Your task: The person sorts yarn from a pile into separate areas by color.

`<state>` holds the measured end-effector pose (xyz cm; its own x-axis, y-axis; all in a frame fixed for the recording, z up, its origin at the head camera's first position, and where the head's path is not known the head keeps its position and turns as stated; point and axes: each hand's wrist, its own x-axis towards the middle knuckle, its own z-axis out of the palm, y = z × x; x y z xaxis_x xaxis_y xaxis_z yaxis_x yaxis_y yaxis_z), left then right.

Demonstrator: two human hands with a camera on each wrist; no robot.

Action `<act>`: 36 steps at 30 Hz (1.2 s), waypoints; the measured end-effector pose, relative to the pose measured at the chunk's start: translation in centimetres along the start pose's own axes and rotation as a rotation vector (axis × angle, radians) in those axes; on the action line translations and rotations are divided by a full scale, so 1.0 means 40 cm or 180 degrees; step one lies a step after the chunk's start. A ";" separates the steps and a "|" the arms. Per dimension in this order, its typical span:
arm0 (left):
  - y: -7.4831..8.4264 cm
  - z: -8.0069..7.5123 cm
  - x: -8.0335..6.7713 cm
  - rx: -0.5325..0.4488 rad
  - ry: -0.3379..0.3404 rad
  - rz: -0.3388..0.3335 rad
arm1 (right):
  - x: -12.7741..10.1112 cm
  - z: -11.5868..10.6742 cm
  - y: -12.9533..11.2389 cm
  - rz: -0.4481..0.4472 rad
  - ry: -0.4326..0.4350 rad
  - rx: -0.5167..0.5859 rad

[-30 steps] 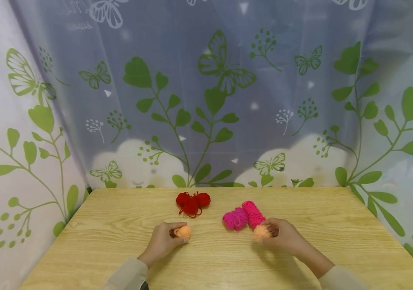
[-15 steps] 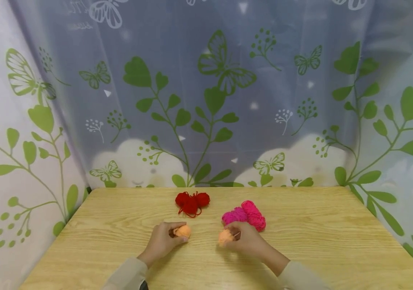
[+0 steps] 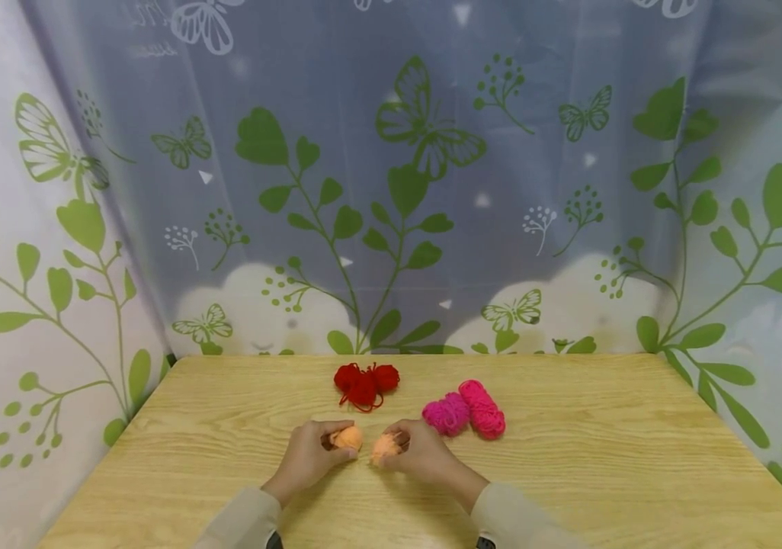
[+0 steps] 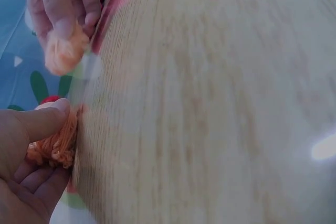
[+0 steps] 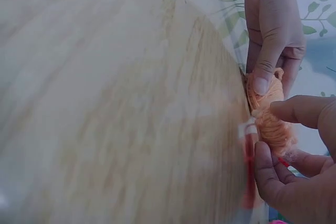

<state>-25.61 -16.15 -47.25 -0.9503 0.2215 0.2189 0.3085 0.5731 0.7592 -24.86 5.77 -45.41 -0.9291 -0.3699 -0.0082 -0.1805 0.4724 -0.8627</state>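
My left hand pinches a small peach yarn ball between thumb and fingers, low over the wooden table. Facing it, my right hand grips a second peach yarn ball, with a narrow gap between the two in the head view. The left wrist view shows the wound strands of the left ball under the thumb, and the right ball farther off. From the right wrist, the right ball overlaps the left one.
Several red yarn balls lie clustered behind the hands, a loose strand curling in front. Right of them, a magenta yarn bundle touches a longer hot-pink skein. A butterfly-and-leaf patterned curtain hangs behind the wooden table.
My right hand has carried its peach yarn ball leftward, from beside the hot-pink skein to close by the left one. The left hand has stayed in place, still holding its ball.
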 end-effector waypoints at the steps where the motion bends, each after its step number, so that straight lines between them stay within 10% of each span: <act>1: 0.000 0.000 0.000 -0.0003 -0.0002 -0.0003 | 0.004 0.005 -0.001 0.0005 0.0010 0.0033; 36: -0.002 0.003 0.000 0.0073 0.0025 0.0028 | 0.036 0.040 0.005 -0.0170 0.0047 -0.0024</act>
<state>-25.64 -16.11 -47.38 -0.9478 0.2205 0.2303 0.3175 0.5891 0.7431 -25.71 4.06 -46.39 -0.9227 -0.3829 0.0453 -0.2323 0.4583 -0.8579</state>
